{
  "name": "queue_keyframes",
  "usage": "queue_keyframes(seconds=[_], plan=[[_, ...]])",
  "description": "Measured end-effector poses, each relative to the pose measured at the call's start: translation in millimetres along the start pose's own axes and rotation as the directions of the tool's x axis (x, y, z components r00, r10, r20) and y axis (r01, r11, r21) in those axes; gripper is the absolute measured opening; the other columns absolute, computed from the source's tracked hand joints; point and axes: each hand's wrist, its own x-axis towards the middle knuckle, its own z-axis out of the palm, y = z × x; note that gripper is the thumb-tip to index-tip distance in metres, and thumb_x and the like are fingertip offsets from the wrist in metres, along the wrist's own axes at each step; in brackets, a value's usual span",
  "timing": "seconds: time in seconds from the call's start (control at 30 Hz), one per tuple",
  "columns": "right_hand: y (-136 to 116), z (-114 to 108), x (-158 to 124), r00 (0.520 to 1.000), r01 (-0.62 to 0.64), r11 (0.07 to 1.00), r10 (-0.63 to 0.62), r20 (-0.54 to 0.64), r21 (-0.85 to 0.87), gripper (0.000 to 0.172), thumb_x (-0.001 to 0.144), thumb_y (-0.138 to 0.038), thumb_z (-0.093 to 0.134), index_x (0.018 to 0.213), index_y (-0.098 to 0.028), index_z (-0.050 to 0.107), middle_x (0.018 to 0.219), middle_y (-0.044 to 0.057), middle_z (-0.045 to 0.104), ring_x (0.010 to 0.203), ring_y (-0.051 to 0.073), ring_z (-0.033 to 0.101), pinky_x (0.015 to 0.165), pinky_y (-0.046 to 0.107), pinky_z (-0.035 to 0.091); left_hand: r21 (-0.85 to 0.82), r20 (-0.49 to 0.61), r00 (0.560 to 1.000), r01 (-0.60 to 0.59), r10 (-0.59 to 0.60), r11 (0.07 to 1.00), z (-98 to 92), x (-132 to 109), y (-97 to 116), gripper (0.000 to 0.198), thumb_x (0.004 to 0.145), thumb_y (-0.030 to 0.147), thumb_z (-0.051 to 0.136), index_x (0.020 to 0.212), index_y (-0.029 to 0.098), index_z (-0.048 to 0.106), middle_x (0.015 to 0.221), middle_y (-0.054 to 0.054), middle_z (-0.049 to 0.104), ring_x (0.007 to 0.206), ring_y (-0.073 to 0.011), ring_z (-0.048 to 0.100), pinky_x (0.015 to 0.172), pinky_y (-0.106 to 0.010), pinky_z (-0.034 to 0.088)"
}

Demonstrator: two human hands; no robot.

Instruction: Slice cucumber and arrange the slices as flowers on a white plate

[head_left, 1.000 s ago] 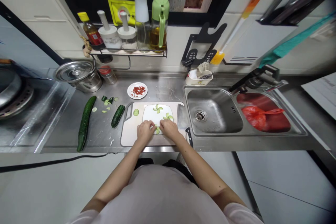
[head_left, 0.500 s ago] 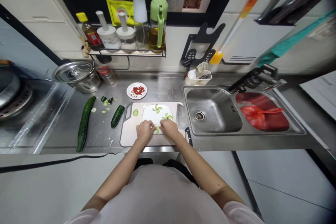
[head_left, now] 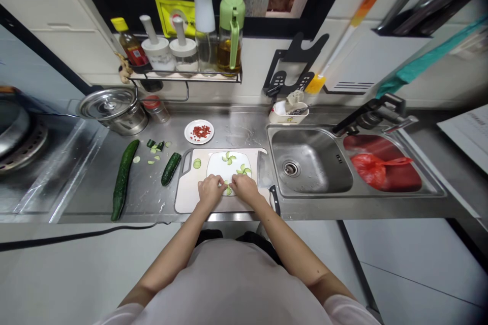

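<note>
Your right hand (head_left: 244,188) has edged toward your left hand (head_left: 211,190), so both flank the slices (head_left: 228,191) at the near edge of the plate (head_left: 216,165), within easy reach; fingers curl nearly together, though I can't tell whether either hand grips one.

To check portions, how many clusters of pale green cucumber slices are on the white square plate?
3: far cluster, right cluster, and near cluster, partly covered; the bare left hand may hide another.

Green-rimmed pale cucumber slices (head_left: 228,191), white plate (head_left: 215,165), dark green whole cucumber (head_left: 125,180)
</note>
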Motion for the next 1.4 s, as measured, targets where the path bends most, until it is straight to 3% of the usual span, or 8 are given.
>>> queue_keyframes(seconds=[0.53,0.7,0.97,1.13,1.23,1.4], plan=[[9,-3,-15,0.995,-0.055,0.994,0.063,-0.084,0.095,0.02,0.096,-0.029,0.044,0.096,-0.019,0.062,0.101,0.007,0.067,0.092,0.018,0.057,0.069,0.026,0.034,-0.077,-0.006,1.0,0.01,-0.01,0.997,-2.0,-1,-1,0.019,0.084,0.041,0.058,0.083,0.023,0.066,0.093,-0.002,0.065,0.091,-0.0206,0.06,0.084,-0.035,0.034],[10,-5,-16,0.988,-0.046,0.99,0.065,-0.141,0.133,0.02,0.096,-0.028,0.043,0.094,-0.02,0.062,0.097,0.005,0.067,0.091,0.017,0.057,0.067,0.025,0.032,-0.151,-0.079,0.996,0.026,-0.038,0.988,-7.8,0,-10,0.017,0.084,0.039,0.057,0.084,0.024,0.065,0.093,0.0,0.066,0.09,-0.0184,0.06,0.083,-0.032,0.036],[9,-12,-23,0.973,-0.008,0.977,0.057,-0.225,0.215,0.021,0.095,-0.028,0.041,0.088,-0.021,0.06,0.086,0.003,0.066,0.079,0.016,0.057,0.064,0.024,0.032,-0.196,-0.205,0.96,0.151,-0.191,0.969,-23.7,12,-43,0.018,0.084,0.04,0.055,0.082,0.024,0.064,0.09,0.0,0.067,0.088,-0.0185,0.061,0.079,-0.029,0.038],[14,-12,-31,0.962,0.027,0.953,0.058,-0.268,0.303,0.022,0.093,-0.03,0.042,0.086,-0.021,0.06,0.082,0.003,0.066,0.074,0.016,0.058,0.066,0.024,0.035,-0.214,-0.267,0.922,0.226,-0.28,0.95,-28.0,23,-61,0.025,0.085,0.04,0.053,0.102,0.025,0.063,0.094,-0.004,0.068,0.091,-0.0219,0.063,0.079,-0.031,0.039],[16,-10,-34,0.955,0.042,0.939,0.063,-0.29,0.341,0.022,0.092,-0.031,0.042,0.085,-0.021,0.06,0.08,0.002,0.066,0.072,0.017,0.058,0.065,0.024,0.036,-0.189,-0.296,0.899,0.277,-0.323,0.942,-30.1,33,-66,0.032,0.086,0.041,0.053,0.111,0.023,0.062,0.101,-0.007,0.068,0.098,-0.0253,0.062,0.085,-0.034,0.039],[18,-10,-35,0.948,0.067,0.927,0.057,-0.314,0.368,0.023,0.091,-0.034,0.042,0.082,-0.021,0.06,0.07,0.001,0.062,0.066,0.017,0.056,0.06,0.024,0.034,-0.13,-0.3,0.891,0.314,-0.339,0.94,-30.3,51,-65,0.036,0.086,0.045,0.053,0.109,0.021,0.064,0.108,-0.011,0.067,0.103,-0.0286,0.061,0.091,-0.04,0.038]])
